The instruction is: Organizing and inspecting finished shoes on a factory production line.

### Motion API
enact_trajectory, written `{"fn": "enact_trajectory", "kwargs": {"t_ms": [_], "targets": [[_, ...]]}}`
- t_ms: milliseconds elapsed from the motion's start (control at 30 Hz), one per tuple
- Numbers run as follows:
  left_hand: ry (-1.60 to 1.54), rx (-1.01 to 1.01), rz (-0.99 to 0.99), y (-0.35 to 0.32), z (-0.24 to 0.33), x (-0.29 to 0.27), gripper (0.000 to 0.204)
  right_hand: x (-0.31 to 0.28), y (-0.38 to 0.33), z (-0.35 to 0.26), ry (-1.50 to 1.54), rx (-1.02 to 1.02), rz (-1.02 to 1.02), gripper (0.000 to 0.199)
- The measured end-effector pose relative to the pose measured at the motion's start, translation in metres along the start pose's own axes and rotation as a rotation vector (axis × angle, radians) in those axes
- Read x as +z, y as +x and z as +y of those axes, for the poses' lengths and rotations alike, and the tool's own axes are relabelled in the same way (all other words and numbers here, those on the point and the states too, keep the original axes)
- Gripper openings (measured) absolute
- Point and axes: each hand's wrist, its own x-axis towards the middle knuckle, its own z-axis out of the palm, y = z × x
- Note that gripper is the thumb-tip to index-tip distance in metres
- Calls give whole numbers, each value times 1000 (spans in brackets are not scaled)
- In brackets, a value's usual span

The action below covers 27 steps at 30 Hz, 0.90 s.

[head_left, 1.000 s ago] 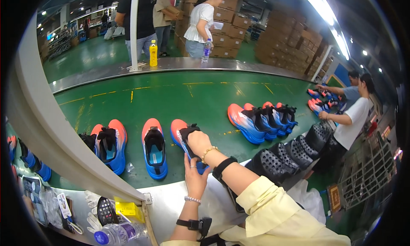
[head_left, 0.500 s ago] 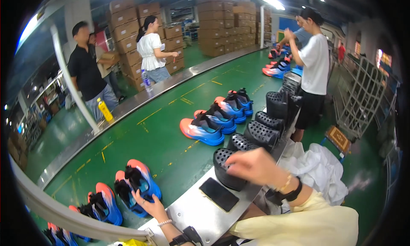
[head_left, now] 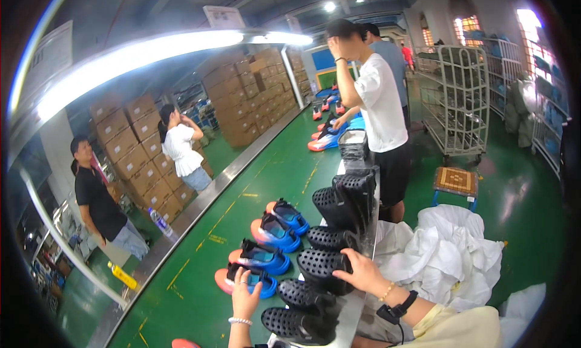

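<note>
My left hand (head_left: pixel 245 295) has its fingers spread, at the near end of the row of blue and coral sneakers. Its fingertips overlap the nearest sneaker (head_left: pixel 266 286); whether they touch it I cannot tell. My right hand (head_left: pixel 363 270) reaches in from the right. Its thumb and fingers are apart at the rear end of a black perforated clog (head_left: pixel 319 268), and no firm grip shows. Nearer to me stand two more black clogs, one (head_left: pixel 298 293) behind the nearest (head_left: pixel 289 324). Farther along the row are another clog (head_left: pixel 327 238) and upright black ones (head_left: pixel 333 206).
The green belt (head_left: pixel 200 275) runs away from me, with a metal rail along its left. A yellow bottle (head_left: pixel 123 275) and a clear bottle (head_left: pixel 162 222) stand by that rail. White sheeting (head_left: pixel 439 251) is heaped at right, before a stool (head_left: pixel 456 182). A co-worker (head_left: pixel 387 100) stands ahead.
The view has swung right and along the belt. My left hand has gone from the near-left sneakers to the middle row. My right hand has moved from the nearest clog to one farther along.
</note>
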Motion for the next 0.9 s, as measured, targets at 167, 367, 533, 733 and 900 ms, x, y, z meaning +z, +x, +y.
{"fn": "enact_trajectory", "kwargs": {"t_ms": [167,367,533,733,900], "targets": [[143,35,-260,72,-46,79,69,0,-1,3,-23,-42,32,62],[158,-206,-380,72,-62,91,54,8,-1,12,13,17,-10,65],[356,-64,-367,25,-21,41,47,1,-2,11,8,-27,60,62],[418,-157,-326,-70,-14,-25,39,-1,-3,13,-3,-44,81,60],[386,-135,-70,-129,24,-71,39,0,-3,10,3,-41,49,59]]}}
